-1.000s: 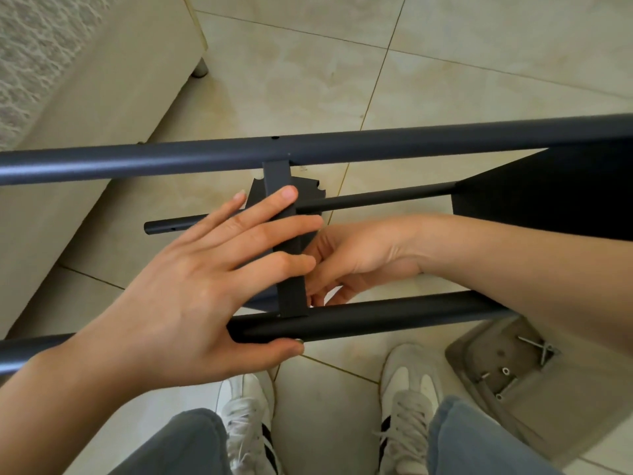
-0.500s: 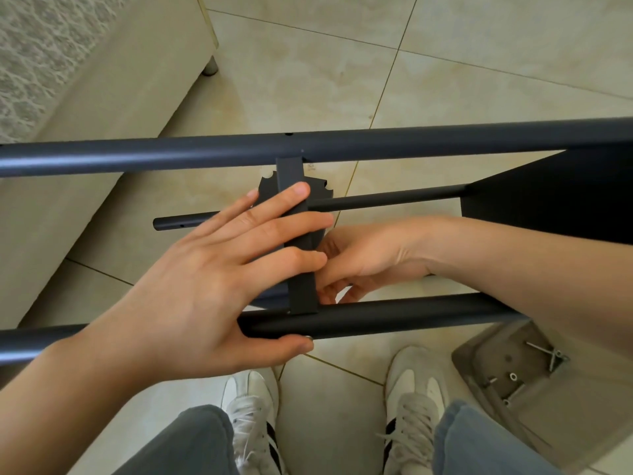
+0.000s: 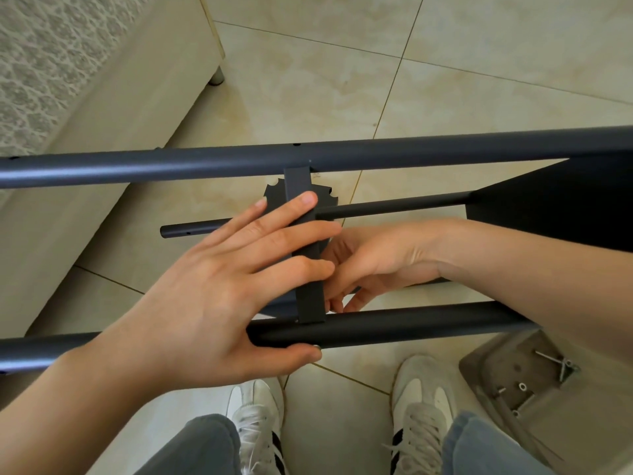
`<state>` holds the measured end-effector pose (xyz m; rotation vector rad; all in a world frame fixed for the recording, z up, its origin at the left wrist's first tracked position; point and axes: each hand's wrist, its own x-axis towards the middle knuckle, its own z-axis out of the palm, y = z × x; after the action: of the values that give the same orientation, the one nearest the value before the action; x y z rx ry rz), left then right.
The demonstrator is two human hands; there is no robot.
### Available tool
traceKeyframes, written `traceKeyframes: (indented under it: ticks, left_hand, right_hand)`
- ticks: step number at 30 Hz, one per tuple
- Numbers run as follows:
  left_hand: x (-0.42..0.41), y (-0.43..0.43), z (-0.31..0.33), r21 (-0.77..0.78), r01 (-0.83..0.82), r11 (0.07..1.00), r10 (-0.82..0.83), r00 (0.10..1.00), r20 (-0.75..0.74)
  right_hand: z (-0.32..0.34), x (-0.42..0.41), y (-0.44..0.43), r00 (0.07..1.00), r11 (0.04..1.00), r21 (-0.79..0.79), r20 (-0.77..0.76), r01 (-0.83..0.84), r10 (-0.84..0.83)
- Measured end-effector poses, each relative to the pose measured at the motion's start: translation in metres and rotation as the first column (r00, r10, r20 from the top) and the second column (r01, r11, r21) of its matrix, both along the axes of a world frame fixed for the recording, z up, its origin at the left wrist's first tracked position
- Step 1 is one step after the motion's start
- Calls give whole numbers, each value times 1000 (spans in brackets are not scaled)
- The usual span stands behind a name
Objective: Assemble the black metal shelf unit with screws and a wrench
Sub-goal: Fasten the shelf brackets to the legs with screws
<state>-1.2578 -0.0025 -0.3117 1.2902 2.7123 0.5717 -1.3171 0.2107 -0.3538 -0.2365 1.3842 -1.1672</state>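
Note:
The black shelf frame lies across my view, with a far tube [image 3: 171,164] and a near tube [image 3: 411,325]. A flat black cross bracket [image 3: 310,303] joins them. My left hand [image 3: 212,296] rests on the bracket with straight fingers, its thumb along the near tube's front, where a small screw head [image 3: 317,346] shows at the thumb tip. My right hand [image 3: 376,258] reaches in under the frame, its fingers curled at the bracket's lower end. What they hold is hidden. A black shelf panel [image 3: 565,200] is at the right.
A thin black rod [image 3: 394,204] lies lower down, above the tiled floor. A grey tray [image 3: 486,365] with loose screws [image 3: 561,366] sits at the lower right. A beige furniture piece [image 3: 102,132] runs along the left. My shoes [image 3: 257,413] stand below the frame.
Both hands stay at the bracket. The view has drifted a little, so the frame sits slightly further right and lower.

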Motion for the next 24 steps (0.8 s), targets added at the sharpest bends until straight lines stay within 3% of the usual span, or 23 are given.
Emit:
traceKeyframes:
  ticks: [24]
  left_hand:
    - [1,0,1,-2,-3,1000,3,1000,12]
  right_hand:
    - [-3,-1,0,1000,1000,-3,23,-11,11]
